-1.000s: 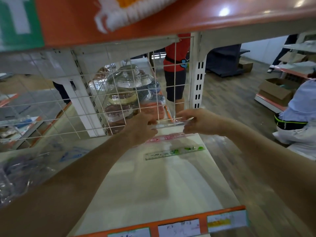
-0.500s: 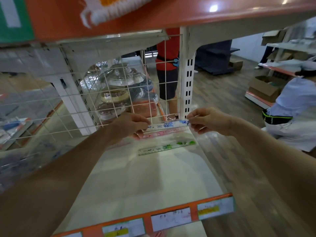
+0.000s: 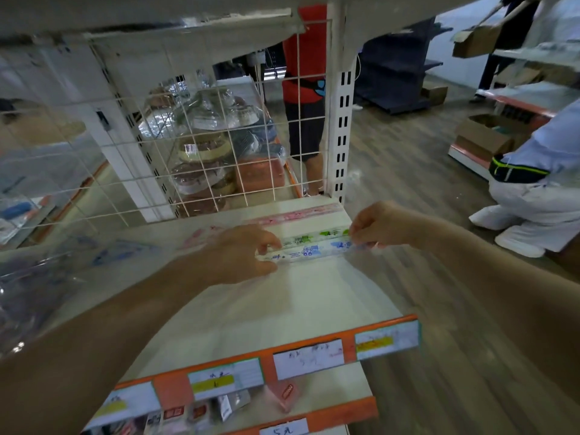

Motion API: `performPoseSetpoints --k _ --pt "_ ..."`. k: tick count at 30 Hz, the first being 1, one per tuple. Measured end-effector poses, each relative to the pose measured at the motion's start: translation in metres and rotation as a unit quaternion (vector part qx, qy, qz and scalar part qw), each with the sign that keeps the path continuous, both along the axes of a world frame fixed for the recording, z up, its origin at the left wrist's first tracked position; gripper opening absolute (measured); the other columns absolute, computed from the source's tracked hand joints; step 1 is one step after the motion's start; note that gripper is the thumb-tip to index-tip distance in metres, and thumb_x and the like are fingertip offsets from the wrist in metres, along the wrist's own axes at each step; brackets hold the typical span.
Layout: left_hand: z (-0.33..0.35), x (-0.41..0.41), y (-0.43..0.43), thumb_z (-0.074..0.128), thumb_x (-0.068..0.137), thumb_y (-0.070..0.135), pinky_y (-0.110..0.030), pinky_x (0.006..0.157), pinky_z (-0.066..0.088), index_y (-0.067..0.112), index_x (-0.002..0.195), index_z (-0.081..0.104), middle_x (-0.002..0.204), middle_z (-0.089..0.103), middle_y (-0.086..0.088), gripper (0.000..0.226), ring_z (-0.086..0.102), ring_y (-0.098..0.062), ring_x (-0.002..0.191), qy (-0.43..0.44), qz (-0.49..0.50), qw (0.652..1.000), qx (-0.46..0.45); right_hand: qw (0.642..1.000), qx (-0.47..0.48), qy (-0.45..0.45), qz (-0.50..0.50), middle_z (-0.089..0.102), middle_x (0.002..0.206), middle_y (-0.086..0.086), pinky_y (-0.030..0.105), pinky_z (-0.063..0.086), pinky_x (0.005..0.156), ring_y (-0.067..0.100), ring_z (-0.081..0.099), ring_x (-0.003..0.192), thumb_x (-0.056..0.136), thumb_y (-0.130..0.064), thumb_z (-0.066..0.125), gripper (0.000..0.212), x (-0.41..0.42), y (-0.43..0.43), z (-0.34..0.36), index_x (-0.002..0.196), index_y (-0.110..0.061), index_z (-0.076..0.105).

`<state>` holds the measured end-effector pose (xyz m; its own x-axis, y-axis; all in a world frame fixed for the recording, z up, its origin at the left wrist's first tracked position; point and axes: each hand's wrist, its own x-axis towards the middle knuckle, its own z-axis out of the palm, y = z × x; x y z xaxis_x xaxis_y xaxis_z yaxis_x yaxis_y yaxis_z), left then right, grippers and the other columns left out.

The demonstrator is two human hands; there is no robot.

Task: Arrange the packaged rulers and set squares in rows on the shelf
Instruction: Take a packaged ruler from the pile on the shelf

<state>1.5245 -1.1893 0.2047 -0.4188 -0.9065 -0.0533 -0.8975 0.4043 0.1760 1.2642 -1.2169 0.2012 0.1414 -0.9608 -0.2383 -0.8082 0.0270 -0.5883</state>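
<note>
Blue ruler pack (image 3: pixel 309 251) pinched at both ends by left grip (image 3: pixel 238 252) and right grip (image 3: pixel 386 226), over shelf (image 3: pixel 298 304) mid-depth. Green ruler pack (image 3: pixel 317 237) flat, further back on shelf; pink ruler pack (image 3: pixel 298 215) at shelf back.

shop | shelf (image 3: pixel 307 296) edge price labels (image 3: pixel 309 357) | wire-grid backing (image 3: pixel 219 146) | cardboard boxes (image 3: pixel 480 136)

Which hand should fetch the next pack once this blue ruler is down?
Left, probably. Both hands pinch the blue ruler, but the left hand is nearer the clear packs heaped at the shelf's left; the right hand is at its right edge.
</note>
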Motion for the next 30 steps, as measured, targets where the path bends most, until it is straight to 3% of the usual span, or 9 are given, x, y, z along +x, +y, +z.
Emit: performPoseSetpoints --k 3,6,8,10,12,17,23,30 --pt "-0.004 0.001 0.001 0.055 0.091 0.038 -0.02 0.08 0.04 0.031 0.12 0.061 0.112 0.057 0.01 0.031 0.054 -0.01 0.106 -0.043 0.0 0.999 -0.002 0.991 -0.074 0.111 0.012 0.067 0.094 0.004 0.016 0.038 0.055 0.013 0.054 0.078 0.085 -0.017 0.063 0.017 0.006 0.005 -0.003 0.099 -0.011 0.073" --pt "-0.01 -0.001 0.004 0.051 0.092 0.037 -0.033 0.094 0.045 0.029 0.12 0.061 0.117 0.055 0.006 0.031 0.054 -0.016 0.112 -0.065 0.008 0.998 -0.008 0.977 -0.13 0.163 0.041 0.064 0.111 -0.002 0.007 0.03 0.054 0.008 0.049 0.084 0.087 -0.02 0.061 0.023 0.013 0.014 -0.001 0.108 -0.021 0.07" --pt "-0.011 -0.002 0.009 0.051 0.092 0.041 -0.035 0.091 0.046 0.029 0.123 0.06 0.119 0.054 0.005 0.035 0.053 -0.016 0.11 -0.058 0.005 0.998 -0.024 0.968 -0.169 0.168 0.075 0.058 0.113 -0.006 0.011 0.033 0.058 0.006 0.048 0.088 0.089 -0.023 0.06 0.024 0.019 0.023 -0.002 0.112 -0.024 0.068" --pt "-0.015 -0.005 0.015 0.049 0.093 0.04 -0.034 0.084 0.049 0.031 0.12 0.063 0.115 0.055 0.003 0.032 0.055 -0.017 0.102 -0.052 -0.005 0.998 -0.031 0.963 -0.176 0.162 0.123 0.054 0.108 -0.007 0.017 0.04 0.07 0.011 0.055 0.096 0.091 -0.025 0.058 0.022 0.026 0.034 -0.009 0.109 -0.023 0.07" --pt "-0.018 -0.008 0.018 0.044 0.096 0.036 -0.031 0.076 0.049 0.031 0.116 0.065 0.109 0.056 0.001 0.03 0.056 -0.018 0.096 -0.061 -0.003 0.997 -0.049 0.953 -0.191 0.172 0.162 0.051 0.101 -0.007 0.021 0.043 0.073 0.016 0.057 0.097 0.093 -0.025 0.054 0.023 0.031 0.04 -0.019 0.107 -0.026 0.072" --pt "-0.024 -0.02 0.015 0.035 0.1 0.03 -0.028 0.066 0.042 0.025 0.118 0.064 0.107 0.054 -0.001 0.035 0.054 -0.018 0.093 -0.073 0.02 0.993 -0.089 0.948 -0.216 0.183 0.145 0.058 0.114 -0.001 0.026 0.049 0.08 0.018 0.056 0.101 0.097 -0.025 0.048 0.029 0.032 0.033 -0.022 0.117 -0.027 0.068" --pt "-0.031 -0.026 0.014 0.035 0.097 0.046 -0.037 0.086 0.047 0.018 0.131 0.05 0.12 0.049 -0.003 0.046 0.046 -0.02 0.109 -0.02 0.079 0.995 -0.05 0.933 -0.223 0.236 0.153 0.045 0.129 0.005 0.037 0.047 0.089 0.025 0.045 0.116 0.1 -0.034 0.036 0.04 0.05 0.037 -0.019 0.133 -0.017 0.053" --pt "-0.034 -0.032 -0.002 0.035 0.098 0.043 -0.039 0.094 0.043 0.015 0.126 0.051 0.123 0.048 -0.005 0.043 0.044 -0.022 0.116 -0.041 0.097 0.994 -0.025 0.941 -0.156 0.263 0.146 0.045 0.117 0.006 0.036 0.044 0.089 0.024 0.044 0.109 0.1 -0.034 0.033 0.038 0.059 0.019 -0.022 0.125 -0.013 0.053"
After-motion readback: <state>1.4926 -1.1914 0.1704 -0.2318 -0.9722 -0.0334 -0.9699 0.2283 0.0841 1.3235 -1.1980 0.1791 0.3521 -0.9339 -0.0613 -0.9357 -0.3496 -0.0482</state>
